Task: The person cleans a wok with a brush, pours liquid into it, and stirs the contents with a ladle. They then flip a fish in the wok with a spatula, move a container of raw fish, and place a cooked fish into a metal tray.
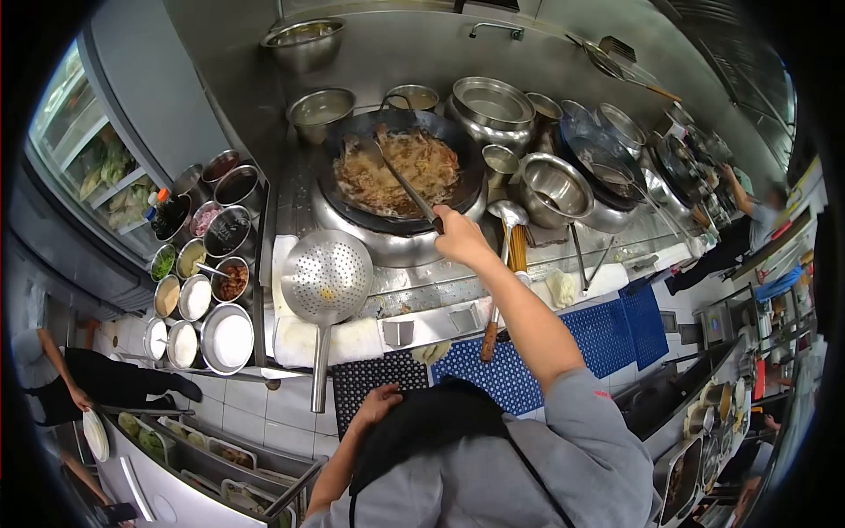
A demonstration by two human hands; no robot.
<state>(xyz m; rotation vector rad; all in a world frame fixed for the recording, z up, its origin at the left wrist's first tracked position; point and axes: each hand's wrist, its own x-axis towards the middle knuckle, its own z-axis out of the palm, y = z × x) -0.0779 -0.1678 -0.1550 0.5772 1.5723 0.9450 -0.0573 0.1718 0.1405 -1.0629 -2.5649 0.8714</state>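
Note:
My right hand [458, 236] is closed round the dark handle of a metal cooking tool [405, 185], whose far end dips into the food. Brown, bubbling liquid with darker pieces [396, 172] fills a large black wok [475, 167] on the stove. Low near my body, my left hand [381, 403] has its fingers curled; whether it holds anything is too small to tell. Between it and the wok, a perforated metal strainer [327, 275] rests on the front ledge with its handle pointing toward me.
Seasoning bowls [231, 231] crowd the left counter beside a glass-door fridge [97, 158]. Steel pots [556, 187], a ladle [508, 213] and a second wok [603, 158] stand right of the main wok. Other people work at far left [53, 370] and far right [757, 220].

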